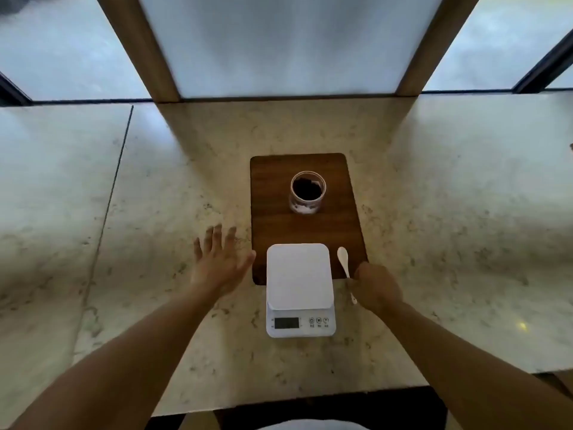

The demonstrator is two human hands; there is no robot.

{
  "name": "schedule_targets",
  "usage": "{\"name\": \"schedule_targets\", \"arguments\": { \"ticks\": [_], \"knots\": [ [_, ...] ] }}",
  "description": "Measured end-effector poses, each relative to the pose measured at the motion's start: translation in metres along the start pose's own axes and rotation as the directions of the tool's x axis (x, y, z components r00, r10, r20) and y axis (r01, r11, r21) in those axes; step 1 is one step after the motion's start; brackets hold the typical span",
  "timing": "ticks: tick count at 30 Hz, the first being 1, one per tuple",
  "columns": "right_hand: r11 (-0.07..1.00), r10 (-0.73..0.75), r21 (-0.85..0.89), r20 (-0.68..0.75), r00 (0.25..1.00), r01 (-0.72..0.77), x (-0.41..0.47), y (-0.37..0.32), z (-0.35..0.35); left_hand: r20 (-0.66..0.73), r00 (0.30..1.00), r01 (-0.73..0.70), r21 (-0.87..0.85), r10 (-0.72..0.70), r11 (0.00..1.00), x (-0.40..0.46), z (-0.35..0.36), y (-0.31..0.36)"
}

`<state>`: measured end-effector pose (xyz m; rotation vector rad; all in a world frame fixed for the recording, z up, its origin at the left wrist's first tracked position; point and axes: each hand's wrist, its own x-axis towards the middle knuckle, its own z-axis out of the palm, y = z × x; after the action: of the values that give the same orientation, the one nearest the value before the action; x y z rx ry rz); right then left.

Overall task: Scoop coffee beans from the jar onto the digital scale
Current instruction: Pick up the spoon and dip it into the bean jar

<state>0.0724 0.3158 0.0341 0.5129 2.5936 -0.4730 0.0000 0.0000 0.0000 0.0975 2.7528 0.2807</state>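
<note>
An open glass jar [308,193] with dark coffee beans inside stands on a brown wooden board [269,212]. In front of it sits a white digital scale [298,274] with a bare platform and a dark display. A white spoon [344,260] lies just right of the scale, bowl pointing away from me. My right hand [376,287] covers the spoon's handle with fingers curled around it. My left hand [218,262] hovers flat over the counter left of the scale, fingers spread, holding nothing.
The board and scale rest on a pale marble counter [449,212], whose near edge runs just below the scale. Frosted window panels with wooden posts [139,48] rise behind the counter. A seam in the stone [114,169] runs down the left side.
</note>
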Motion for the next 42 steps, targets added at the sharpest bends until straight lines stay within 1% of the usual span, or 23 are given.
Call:
{"name": "schedule_targets", "arguments": {
  "ticks": [3, 5, 8, 13, 17, 19, 22, 25, 28, 29, 31, 33, 37, 40, 42],
  "knots": [
    [0.998, 0.056, -0.037, 0.015, 0.998, -0.056, -0.001, 0.002, 0.006, -0.012, 1.0, 0.024, -0.031, -0.025, 0.999, 0.007, 0.004, -0.006],
    [0.996, 0.085, -0.029, 0.024, 0.996, -0.084, -0.001, 0.001, 0.01, -0.006, 1.0, 0.028, -0.037, -0.029, 0.999, 0.012, 0.01, -0.011],
    [0.994, 0.1, -0.039, 0.011, 0.995, -0.099, -0.003, 0.002, 0.013, -0.015, 1.0, 0.009, -0.004, -0.009, 1.0, 0.016, 0.02, -0.013],
    [0.997, 0.063, -0.039, 0.044, 0.997, -0.061, -0.001, 0.001, 0.014, -0.099, 0.995, -0.007, 0.01, 0.008, 1.0, 0.033, 0.027, -0.014],
    [0.997, 0.068, 0.034, 0.047, 0.997, -0.07, -0.001, -0.001, 0.014, -0.166, 0.986, 0.023, 0.016, -0.02, 1.0, 0.037, 0.036, 0.001],
    [0.995, 0.062, 0.08, 0.008, 0.998, -0.062, 0.0, -0.001, 0.016, -0.192, 0.981, 0.037, 0.038, -0.029, 0.999, 0.035, 0.044, 0.004],
    [0.974, 0.058, 0.225, -0.1, 0.993, -0.034, 0.002, -0.003, 0.01, -0.224, 0.974, 0.03, 0.052, -0.017, 0.998, 0.035, 0.048, 0.001],
    [0.96, -0.029, 0.266, -0.217, 0.976, 0.088, 0.013, -0.011, -0.011, -0.249, 0.968, 0.032, 0.057, -0.017, 0.998, 0.037, 0.049, 0.001],
    [0.905, -0.144, 0.341, -0.312, 0.939, 0.253, 0.03, -0.024, -0.041, -0.278, 0.96, 0.053, 0.043, -0.038, 0.998, 0.036, 0.052, 0.002],
    [0.893, -0.185, 0.322, -0.374, 0.909, 0.314, 0.035, -0.03, -0.05, -0.276, 0.96, 0.051, 0.051, -0.035, 0.997, 0.036, 0.05, 0.002],
    [0.884, -0.286, 0.194, -0.495, 0.82, 0.425, 0.047, -0.042, -0.065, -0.279, 0.959, 0.061, 0.065, -0.041, 0.996, 0.037, 0.05, 0.001],
    [0.877, -0.341, 0.112, -0.538, 0.77, 0.467, 0.059, -0.051, -0.075, -0.268, 0.962, 0.063, 0.054, -0.046, 0.997, 0.037, 0.048, 0.002],
    [0.889, -0.389, 0.006, -0.517, 0.762, 0.458, 0.076, -0.063, -0.078, -0.278, 0.959, 0.064, 0.033, -0.053, 0.997, 0.036, 0.047, 0.004],
    [0.877, -0.458, -0.124, -0.506, 0.731, 0.464, 0.086, -0.073, -0.079, -0.285, 0.957, 0.062, 0.019, -0.054, 0.998, 0.036, 0.046, 0.005],
    [0.872, -0.485, -0.205, -0.483, 0.729, 0.445, 0.093, -0.078, -0.08, -0.297, 0.953, 0.061, 0.006, -0.057, 0.998, 0.036, 0.046, 0.005]
  ]
}}
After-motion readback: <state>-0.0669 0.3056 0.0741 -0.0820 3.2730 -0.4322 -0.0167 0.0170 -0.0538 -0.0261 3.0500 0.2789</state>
